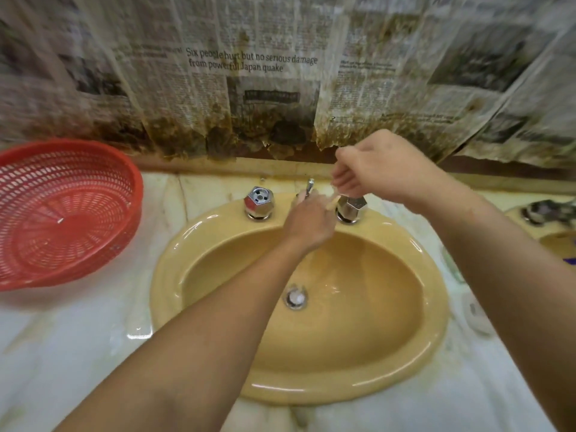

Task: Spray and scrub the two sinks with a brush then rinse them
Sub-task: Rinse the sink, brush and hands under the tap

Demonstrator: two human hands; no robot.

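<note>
A: Surface and room?

B: Pale marble counter (93, 353) holds a yellow sink (389, 322); a second sink (558, 241) shows at the right edge. Red basket (62, 210) to the left, stained newspaper (249, 73) across the wall.

A: Hands?

B: Both reach over the basin to the back rim. Left hand (308, 219) sits at the spout between the left tap (258, 202) and the right tap (350, 208), gripping something pale, possibly the brush handle; blurred. Right hand (374, 169) above the right tap, fingers curled; whether it grasps anything, cannot tell.
</note>
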